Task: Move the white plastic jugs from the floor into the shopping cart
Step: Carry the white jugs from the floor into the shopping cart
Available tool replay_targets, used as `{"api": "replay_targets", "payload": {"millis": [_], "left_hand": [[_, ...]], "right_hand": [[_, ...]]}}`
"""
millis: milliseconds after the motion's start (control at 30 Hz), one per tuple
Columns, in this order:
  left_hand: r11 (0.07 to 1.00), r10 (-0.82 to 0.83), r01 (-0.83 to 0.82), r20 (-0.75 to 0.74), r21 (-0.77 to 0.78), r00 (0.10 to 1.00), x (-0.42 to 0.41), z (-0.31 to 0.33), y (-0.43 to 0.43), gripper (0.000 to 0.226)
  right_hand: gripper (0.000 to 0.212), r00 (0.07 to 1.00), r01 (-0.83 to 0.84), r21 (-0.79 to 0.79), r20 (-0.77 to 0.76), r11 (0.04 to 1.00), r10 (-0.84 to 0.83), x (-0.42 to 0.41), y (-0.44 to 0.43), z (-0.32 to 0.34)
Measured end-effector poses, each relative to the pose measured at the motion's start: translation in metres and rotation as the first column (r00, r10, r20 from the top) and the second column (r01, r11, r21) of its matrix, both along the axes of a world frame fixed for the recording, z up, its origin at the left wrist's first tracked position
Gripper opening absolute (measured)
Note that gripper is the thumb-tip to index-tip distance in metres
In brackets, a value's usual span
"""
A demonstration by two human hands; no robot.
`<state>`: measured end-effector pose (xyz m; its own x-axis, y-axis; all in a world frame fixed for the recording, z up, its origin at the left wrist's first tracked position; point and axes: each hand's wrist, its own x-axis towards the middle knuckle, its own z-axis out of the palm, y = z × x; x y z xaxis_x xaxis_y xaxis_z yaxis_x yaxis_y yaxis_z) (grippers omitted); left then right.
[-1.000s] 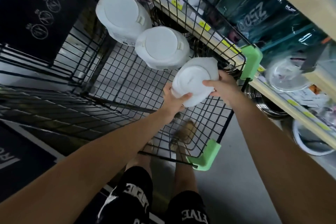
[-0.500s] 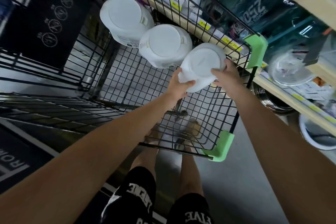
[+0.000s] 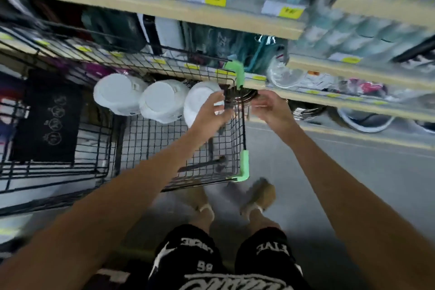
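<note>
I'm seeing three white jugs (image 3: 162, 101) sitting in a row along the far side of the shopping cart (image 3: 153, 143). My left hand (image 3: 209, 113) is hovering at the rightmost jug (image 3: 197, 101), fingers spread and gripping nothing; blur is hiding any contact. My right hand (image 3: 270, 108) is hanging loose-fingered and empty just past the cart's right wall.
</note>
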<state>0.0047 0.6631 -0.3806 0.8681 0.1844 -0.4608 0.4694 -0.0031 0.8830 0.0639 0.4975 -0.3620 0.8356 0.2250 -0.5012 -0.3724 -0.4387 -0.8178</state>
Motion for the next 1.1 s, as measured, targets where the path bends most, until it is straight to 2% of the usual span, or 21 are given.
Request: {"api": "replay_targets", "payload": {"millis": [167,333,600,733,867,1000,1100], "left_hand": [[0.952,-0.3,0.297,0.035,0.076,0.953,0.025,0.057,-0.075,0.052],[0.875,-0.466,0.454,0.042,0.167,0.884,0.049,0.091,-0.199,0.052],[0.742,-0.653,0.625,0.052,0.241,0.756,0.05,0.114,-0.457,0.051],[0.687,-0.72,0.697,0.063,0.205,0.691,0.039,0.119,-0.575,0.046],[0.591,-0.803,0.784,0.047,0.191,0.594,0.025,0.127,-0.673,0.052],[0.432,-0.899,0.874,0.021,0.222,0.438,0.023,0.125,-0.756,0.052],[0.349,-0.934,0.906,0.011,0.241,0.357,0.029,0.119,-0.82,0.055]], "right_hand": [[0.041,0.973,0.222,0.175,0.022,0.959,-0.229,-0.015,-0.1,0.05],[0.045,0.932,0.331,0.132,0.11,0.934,-0.346,-0.032,-0.227,0.077],[0.039,0.855,0.492,0.07,0.153,0.868,-0.496,-0.083,-0.462,0.085],[0.04,0.779,0.608,0.06,0.143,0.791,-0.61,-0.118,-0.567,0.095],[0.045,0.684,0.716,0.05,0.147,0.696,-0.714,-0.147,-0.654,0.102],[0.048,0.577,0.804,0.068,0.147,0.59,-0.803,-0.165,-0.726,0.098],[0.049,0.502,0.855,0.071,0.135,0.513,-0.854,-0.172,-0.779,0.09]]}}
